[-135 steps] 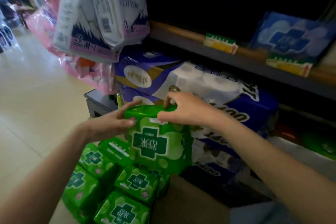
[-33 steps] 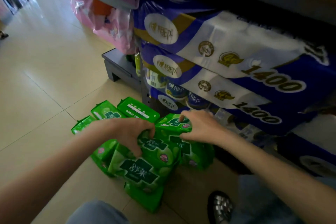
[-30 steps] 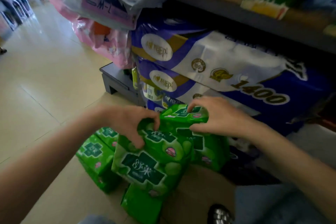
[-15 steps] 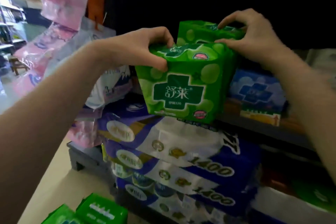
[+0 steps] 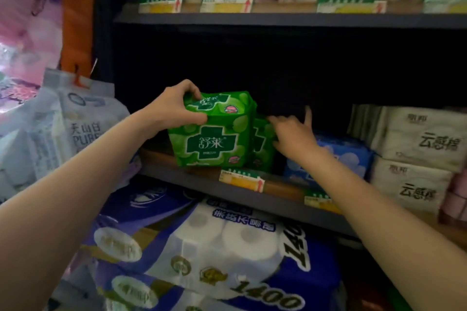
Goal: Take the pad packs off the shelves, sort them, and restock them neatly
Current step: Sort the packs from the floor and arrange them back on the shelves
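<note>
glossy green pad pack (image 5: 212,134), white cross logo, upright on shelf (image 5: 177,177)

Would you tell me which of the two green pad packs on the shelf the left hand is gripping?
The front green pack, nearest the camera: the left hand grips its top corner. The second green pack stands behind it, touched by the right hand.

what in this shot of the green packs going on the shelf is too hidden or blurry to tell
- Second green pack, head view: mostly hidden behind the front green pack and the right hand.
- Back of the middle shelf: too dark to tell what is there.
- Price tag: print too blurred to read.
- Blue pack: label partly covered by the right forearm.
- Left hand: fingertips hidden behind the front pack.
</note>
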Available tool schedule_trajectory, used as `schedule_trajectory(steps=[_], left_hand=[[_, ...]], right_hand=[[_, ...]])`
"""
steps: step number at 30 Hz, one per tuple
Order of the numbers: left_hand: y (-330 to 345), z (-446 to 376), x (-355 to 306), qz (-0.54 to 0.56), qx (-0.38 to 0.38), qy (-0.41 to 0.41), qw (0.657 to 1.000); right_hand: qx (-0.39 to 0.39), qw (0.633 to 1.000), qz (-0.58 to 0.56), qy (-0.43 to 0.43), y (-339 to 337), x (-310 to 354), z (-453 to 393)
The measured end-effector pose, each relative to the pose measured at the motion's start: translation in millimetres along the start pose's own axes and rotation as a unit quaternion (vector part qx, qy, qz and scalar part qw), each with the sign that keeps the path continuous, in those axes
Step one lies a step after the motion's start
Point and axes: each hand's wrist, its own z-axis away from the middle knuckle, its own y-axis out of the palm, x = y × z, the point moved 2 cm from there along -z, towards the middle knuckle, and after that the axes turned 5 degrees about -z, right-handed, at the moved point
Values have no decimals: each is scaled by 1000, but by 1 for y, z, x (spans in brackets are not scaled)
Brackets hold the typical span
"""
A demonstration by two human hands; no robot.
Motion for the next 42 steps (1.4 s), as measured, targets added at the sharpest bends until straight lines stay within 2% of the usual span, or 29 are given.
schedule_trajectory(steps=[4,6,8,9,11,13,14,17,22,26,31,35,37,39,42], left_hand=[[2,-22,-3,9,27,25,999],[4,-36,-5,-35,59,41,997],[9,-51,-4,-150,101,27,983],[14,-57,-5,-234,117,12,965],[34,-63,-9,-401,146,5,904],[66,-54,-17,-479,191,31,856],[79,-47,-21,-482,203,44,851],[91,-40,-20,-430,181,68,882],[76,-40,-8,-360,169,152,905],[78,-36,-8,-319,152,196,915],[95,-41,-25,-268,142,238,923],[97,-41,-7,-208,65,210,953],[94,-38,5,-203,59,175,962],[92,-35,9,-257,83,146,952],[89,-32,8,-341,102,97,929]], right_hand=[[-57,995,-13,83,-12,-20,18],[-20,992,-11,120,-13,-30,27],[58,987,-21,150,-4,-37,31],[88,982,-34,162,0,-39,30],[110,977,-51,176,3,-39,26],[112,979,-31,167,1,-35,21],[115,980,-21,162,0,-32,20],[110,979,-40,169,3,-28,23],[75,985,-46,151,8,-36,32],[96,978,-123,141,1,-48,37],[89,977,-136,135,3,-50,35],[100,980,-103,136,6,-50,35],[114,979,-97,141,5,-48,34],[101,980,-108,131,0,-40,28],[35,983,-153,91,-3,-20,10]])
